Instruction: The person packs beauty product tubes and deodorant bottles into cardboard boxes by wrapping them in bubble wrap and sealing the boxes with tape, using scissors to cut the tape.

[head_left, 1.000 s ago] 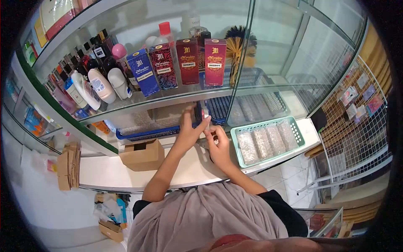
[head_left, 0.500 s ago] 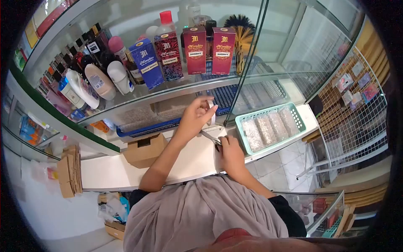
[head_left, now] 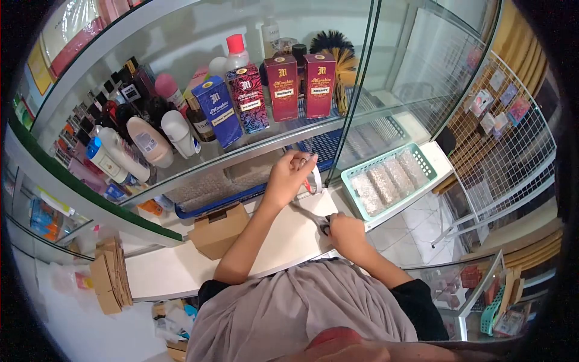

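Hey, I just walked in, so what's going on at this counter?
One person is at a white counter, working with both bare hands. The left hand holds a white ring, perhaps a tape roll. The right hand is at the dark handles of some scissors; how firm its grip is, I can't tell. A cardboard box sits beside the left forearm, and a pale green basket of wrapped bundles stands to the right.

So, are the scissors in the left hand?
No, the right hand is at the scissors, while the left hand holds something white.
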Motion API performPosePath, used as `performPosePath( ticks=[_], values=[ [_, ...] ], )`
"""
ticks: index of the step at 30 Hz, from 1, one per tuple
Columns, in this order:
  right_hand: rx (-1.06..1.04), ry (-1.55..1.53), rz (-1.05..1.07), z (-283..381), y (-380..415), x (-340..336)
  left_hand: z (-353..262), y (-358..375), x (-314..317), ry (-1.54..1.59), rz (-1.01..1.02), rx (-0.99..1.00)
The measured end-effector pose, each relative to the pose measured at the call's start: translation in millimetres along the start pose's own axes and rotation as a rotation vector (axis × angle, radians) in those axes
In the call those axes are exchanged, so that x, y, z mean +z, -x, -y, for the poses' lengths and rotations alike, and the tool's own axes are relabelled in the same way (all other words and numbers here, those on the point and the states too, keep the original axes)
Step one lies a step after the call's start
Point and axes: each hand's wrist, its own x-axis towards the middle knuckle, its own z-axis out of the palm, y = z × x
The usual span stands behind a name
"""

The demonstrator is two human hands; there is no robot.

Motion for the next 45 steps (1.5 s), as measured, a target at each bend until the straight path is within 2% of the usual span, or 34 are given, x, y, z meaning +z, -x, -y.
performPosePath(
  ticks=[3,5,7,8,10,12,13,16,17,25,31,45],
  values=[
    [-0.068,-0.019,0.105,-15,18,-43,-12,5,-1,-0.189,-0.004,0.039],
    [-0.2,-0.051,0.087,-42,25,-69,-3,5,2,-0.103,-0.036,0.108],
    [-0.309,-0.283,0.064,-60,29,-117,1,3,3,-0.075,-0.066,0.139],
    [-0.213,-0.322,0.087,-67,27,-131,1,3,2,-0.09,-0.083,0.134],
    [-0.175,-0.326,0.038,-87,18,-146,5,2,0,-0.134,-0.103,0.173],
    [-0.142,-0.376,0.007,-100,8,-153,9,-2,-1,-0.195,-0.114,0.265],
    [-0.127,-0.402,-0.007,-105,3,-155,7,-2,1,-0.161,-0.137,0.238],
    [-0.318,-0.297,-0.192,-106,-13,-158,7,-2,-1,-0.112,-0.151,0.249],
    [-0.304,-0.345,-0.169,-107,-21,-161,9,-4,1,-0.137,-0.173,0.296],
    [-0.448,-0.174,-0.067,-115,-68,-188,-4,4,5,-0.203,-0.186,0.071],
    [-0.604,-0.128,-0.022,-114,-97,-200,-6,7,4,-0.195,-0.177,0.032],
    [-0.79,-0.007,-0.065,-113,-117,-205,-1,13,11,-0.166,-0.307,0.063]
  ],
)
